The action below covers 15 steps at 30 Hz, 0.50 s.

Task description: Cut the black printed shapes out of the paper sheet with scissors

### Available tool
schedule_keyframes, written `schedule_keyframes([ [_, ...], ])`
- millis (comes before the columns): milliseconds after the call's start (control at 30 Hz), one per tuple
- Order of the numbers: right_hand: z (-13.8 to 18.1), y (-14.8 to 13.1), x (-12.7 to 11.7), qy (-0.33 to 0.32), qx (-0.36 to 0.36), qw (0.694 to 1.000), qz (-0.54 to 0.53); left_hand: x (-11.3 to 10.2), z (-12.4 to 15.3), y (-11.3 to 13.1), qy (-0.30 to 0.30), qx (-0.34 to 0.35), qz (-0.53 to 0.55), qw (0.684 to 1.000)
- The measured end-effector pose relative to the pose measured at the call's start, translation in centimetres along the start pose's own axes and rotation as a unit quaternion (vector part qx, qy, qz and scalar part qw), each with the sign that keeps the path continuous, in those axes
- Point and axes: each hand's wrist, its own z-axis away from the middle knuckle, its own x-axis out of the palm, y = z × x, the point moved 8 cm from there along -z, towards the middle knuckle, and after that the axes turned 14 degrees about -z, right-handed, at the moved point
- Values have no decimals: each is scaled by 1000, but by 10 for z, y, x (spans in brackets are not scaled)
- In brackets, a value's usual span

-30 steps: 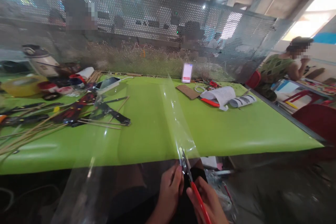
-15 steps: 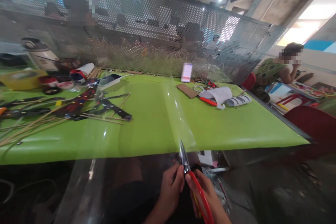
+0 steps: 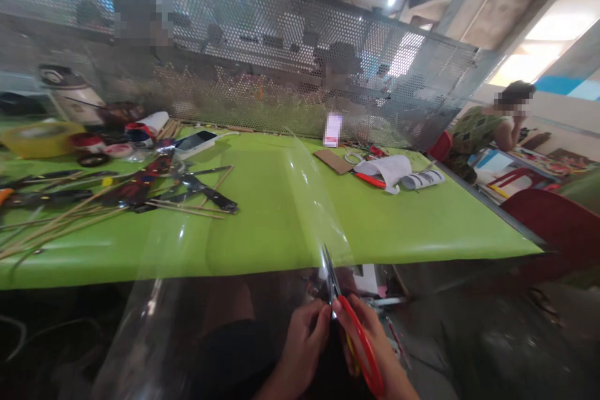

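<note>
In my right hand [image 3: 368, 337] is a pair of scissors [image 3: 359, 337] with red handles, a bit of yellow on the inner side, and metal blades pointing away from me. A clear plastic sheet [image 3: 312, 200] reaches from the green tabletop over the near edge towards my lap. The scissor blades lie at its right-hand strip. Close beside the blades, my left hand [image 3: 304, 334] is closed, thumb and fingers pinching the near edge of the plastic. Exactly where the blades meet the sheet is hard to make out.
Thin sticks [image 3: 70, 225] and dark strips [image 3: 210, 197] lie at left, near a yellow tape roll [image 3: 42, 137] and a bottle [image 3: 72, 97]. A phone [image 3: 199, 140], rolled paper [image 3: 387, 169] and cardboard [image 3: 332, 161] lie farther back. A perforated metal screen [image 3: 262, 56] stands behind; a person [image 3: 487, 128] sits at right.
The scissors and both hands have shifted very slightly, the blade tips a little farther forward. The far end of the plastic strip leans more to the left. Both hands keep their hold.
</note>
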Motion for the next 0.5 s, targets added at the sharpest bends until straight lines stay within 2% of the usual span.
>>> schedule_keyframes([
  [233,-8,-4,1,21,8,1000,2,2,2,-3,-16,15,-6,1000],
  [500,-7,-2,-7,-4,5,999,-49,-3,-1,-8,20,-12,17,1000],
])
